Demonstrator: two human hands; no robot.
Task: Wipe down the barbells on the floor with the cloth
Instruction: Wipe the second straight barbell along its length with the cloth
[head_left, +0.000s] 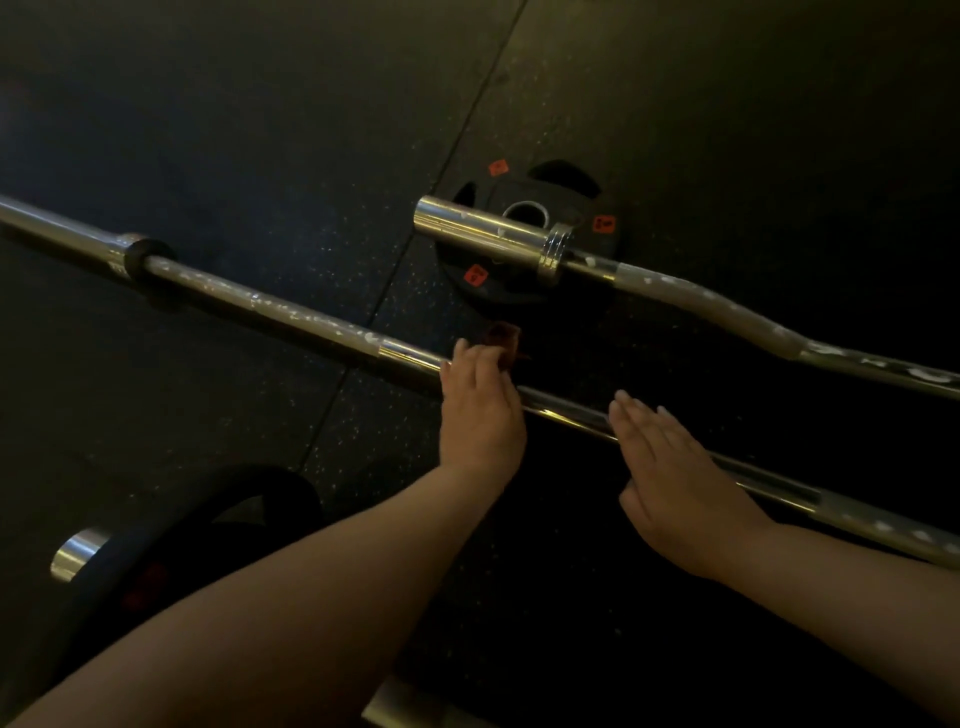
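A: What lies on the left?

B: A long straight steel barbell (291, 314) lies on the black speckled rubber floor (260, 130), running from the upper left down to the lower right; its left stretch is dull grey with white chalky flecks, its middle is bright and shiny; below it, a dark round weight plate (171, 561) sits on a chrome sleeve end (78, 553).

A: And the hands?

B: The left hand (480, 410) is on the shiny middle of that bar, its grip closed over a small reddish-brown cloth (506, 338) that pokes out past the fingers; just beside it the right hand (670, 467) lies across the same bar, grip wide, fingers straight and together.

A: Further right?

B: A curved steel curl bar (727, 312), also flecked white along its grey shaft; its chrome sleeve rests over a black rubber plate with orange labels (470, 249).
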